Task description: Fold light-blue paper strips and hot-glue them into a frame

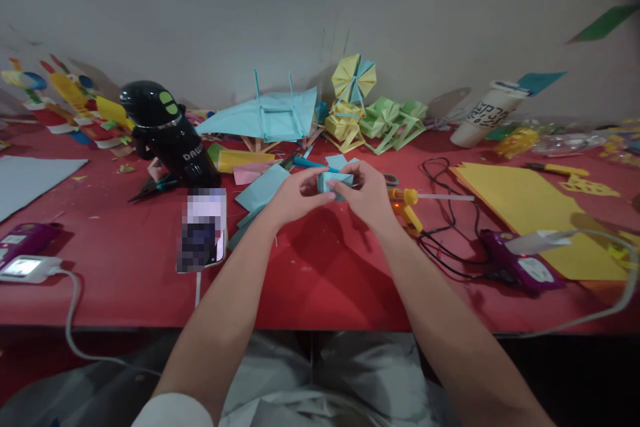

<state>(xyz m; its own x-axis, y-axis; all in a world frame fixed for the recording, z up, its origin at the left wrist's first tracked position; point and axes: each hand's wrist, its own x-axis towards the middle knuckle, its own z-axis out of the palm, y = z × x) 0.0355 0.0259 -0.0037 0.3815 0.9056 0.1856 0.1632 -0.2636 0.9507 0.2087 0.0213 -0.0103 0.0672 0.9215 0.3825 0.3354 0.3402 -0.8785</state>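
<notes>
A small folded piece of light blue paper [329, 181] is held above the red table, between both hands. My left hand [299, 197] grips its left side, fingers behind and thumb in front. From the right, my right hand [369, 192] pinches the same paper, its thumb pressed on the front face. Loose blue paper sheets [263, 188] lie beside my left hand. A yellow glue gun [407, 205] with a clear glue stick rests just right of my right hand, and scissor handles [391, 180] show behind it. The far side of the folded paper is hidden.
Along the wall stand a blue paper model [270, 117], yellow and green paper shapes [383, 123] and a white cup [483, 117]. Left are a black bottle [173, 137] and a phone [203, 230]. Right, cables run by a purple power strip [535, 273] and yellow paper [540, 213].
</notes>
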